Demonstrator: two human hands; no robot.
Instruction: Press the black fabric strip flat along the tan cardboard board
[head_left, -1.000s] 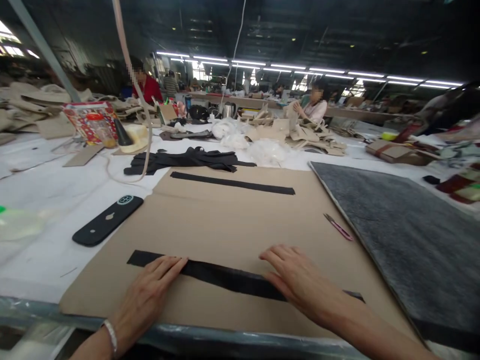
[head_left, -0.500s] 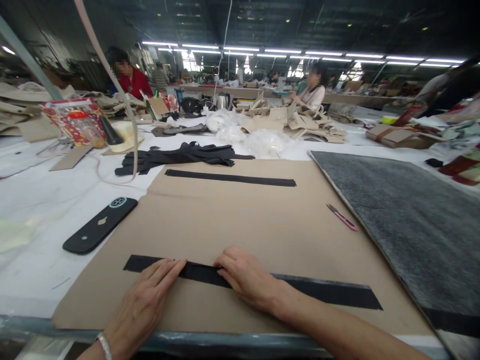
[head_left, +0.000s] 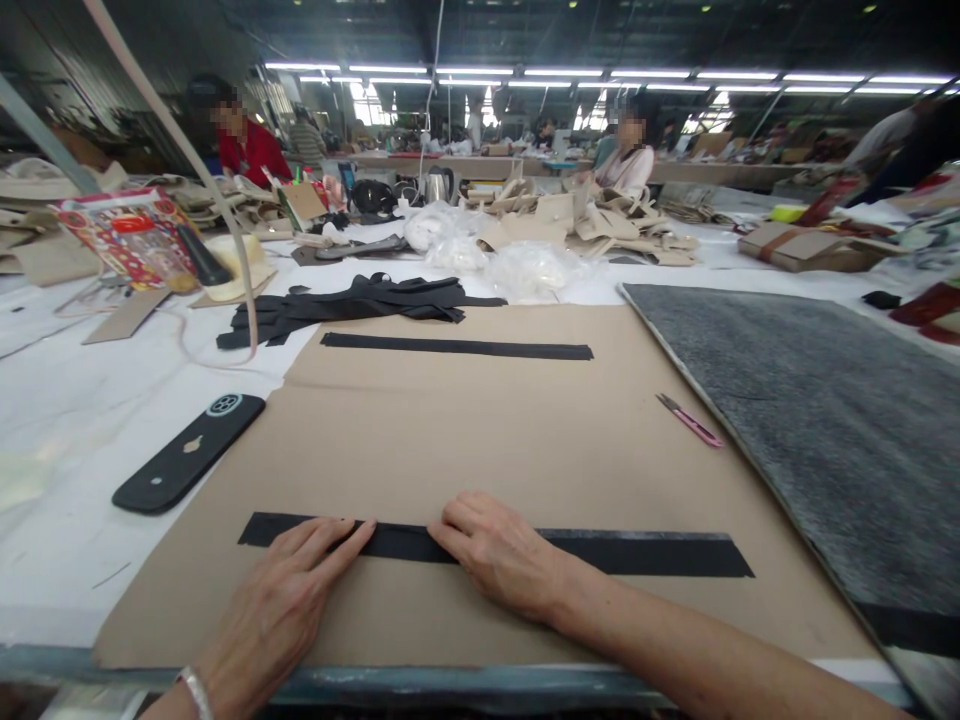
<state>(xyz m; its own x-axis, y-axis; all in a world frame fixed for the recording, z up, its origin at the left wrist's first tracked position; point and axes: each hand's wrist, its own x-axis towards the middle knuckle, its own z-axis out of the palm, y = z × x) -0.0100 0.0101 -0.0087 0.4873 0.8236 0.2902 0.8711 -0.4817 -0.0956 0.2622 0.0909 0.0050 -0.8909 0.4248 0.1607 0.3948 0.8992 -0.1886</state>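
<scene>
A long black fabric strip (head_left: 652,555) lies across the brown paperboard sheet (head_left: 457,440) near its front edge, its far edge showing a thin greyish border on the right. My left hand (head_left: 289,580) rests on the strip's left part, fingers stretched out and pressing its upper edge. Close to its right, my right hand (head_left: 499,550) has its fingers curled together at the same edge, pinching the fabric; the thumb tip is mostly hidden. A second, narrower black strip (head_left: 457,347) lies at the sheet's far side.
Pink-handled thread snips (head_left: 691,422) lie on the right, beside a grey felt panel (head_left: 795,400). A phone in a black case (head_left: 187,455) is on the left. Behind are a pile of black strips (head_left: 360,300), clear plastic bags (head_left: 525,270) and beige scraps (head_left: 570,220). Co-workers sit further back.
The right end of the front strip has swung slightly away from me, so the strip lies straighter. My left fingers have spread a little; both hands stay at the upper edge. The view shifted slightly.
</scene>
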